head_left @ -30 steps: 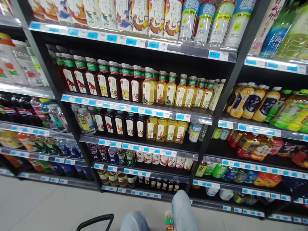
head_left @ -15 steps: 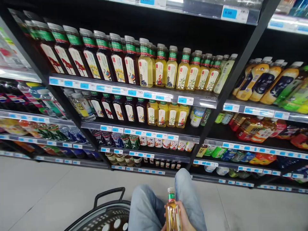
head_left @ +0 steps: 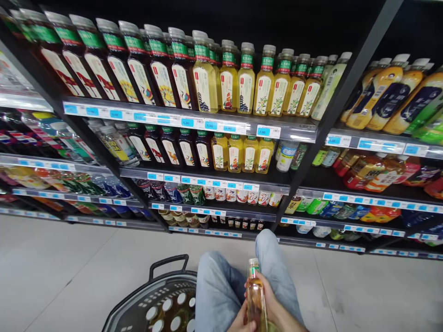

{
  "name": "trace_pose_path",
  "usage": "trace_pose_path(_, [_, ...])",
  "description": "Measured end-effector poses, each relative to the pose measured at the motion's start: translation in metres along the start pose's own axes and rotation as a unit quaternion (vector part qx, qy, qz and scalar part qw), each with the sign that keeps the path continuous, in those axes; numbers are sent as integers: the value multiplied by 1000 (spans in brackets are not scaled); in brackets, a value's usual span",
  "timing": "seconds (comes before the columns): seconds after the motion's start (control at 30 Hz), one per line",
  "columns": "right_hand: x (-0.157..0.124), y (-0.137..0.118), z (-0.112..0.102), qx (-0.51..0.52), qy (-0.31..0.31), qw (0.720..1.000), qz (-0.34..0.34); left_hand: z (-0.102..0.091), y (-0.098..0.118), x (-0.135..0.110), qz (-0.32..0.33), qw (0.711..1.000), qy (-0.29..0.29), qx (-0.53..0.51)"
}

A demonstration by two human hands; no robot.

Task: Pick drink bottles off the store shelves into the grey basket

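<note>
A bottle of golden tea [head_left: 255, 302] with a clear cap and green neck band stands roughly upright between my knees. My right hand [head_left: 272, 297] is wrapped around its upper right side, fingers curling behind it. Lower down, my left hand [head_left: 243, 319] grips the bottle from the left, partly cut off by the picture's bottom edge. The side of the bottle toward me shows clear plastic and liquid, with no large label visible. Beside my left leg stands a dark shopping basket [head_left: 121, 306] with several white-capped bottles [head_left: 176, 323] inside.
Shelves of drinks stand in front of me. Dark tea bottles [head_left: 136, 74] and yellow tea bottles [head_left: 245, 83] line the upper shelf, above a price-tag rail [head_left: 159, 119]. Smaller tea bottles [head_left: 219, 154] sit one shelf lower. The basket's handle [head_left: 169, 261] sticks up toward the shelves.
The bottle has turned, so its pale label no longer faces me. Both hands and the bottle sit slightly higher and further right in view, and more of my left hand shows.
</note>
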State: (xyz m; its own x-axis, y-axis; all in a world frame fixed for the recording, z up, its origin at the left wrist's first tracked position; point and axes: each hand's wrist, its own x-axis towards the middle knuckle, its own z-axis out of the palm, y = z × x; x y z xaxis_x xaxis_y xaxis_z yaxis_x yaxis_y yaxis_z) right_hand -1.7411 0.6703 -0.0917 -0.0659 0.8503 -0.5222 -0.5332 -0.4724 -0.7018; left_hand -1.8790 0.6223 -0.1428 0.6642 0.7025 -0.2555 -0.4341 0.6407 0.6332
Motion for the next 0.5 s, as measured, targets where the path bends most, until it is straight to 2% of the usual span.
trace_pose_path(0.13, [-11,-13,6,15,-9,1000,-1,-1,6,-5,-52,997,37,30])
trace_pose_path(0.27, [-31,-32,16,-9,24,1000,2,8,11,-8,-64,996,39,41])
trace_pose_path(0.43, [-35,-38,12,-58,-17,998,25,0,-5,-3,-63,998,15,19])
trace_pose_path(0.5, [-33,-36,9,-96,-18,995,-8,-3,-8,-2,-66,997,20,13])
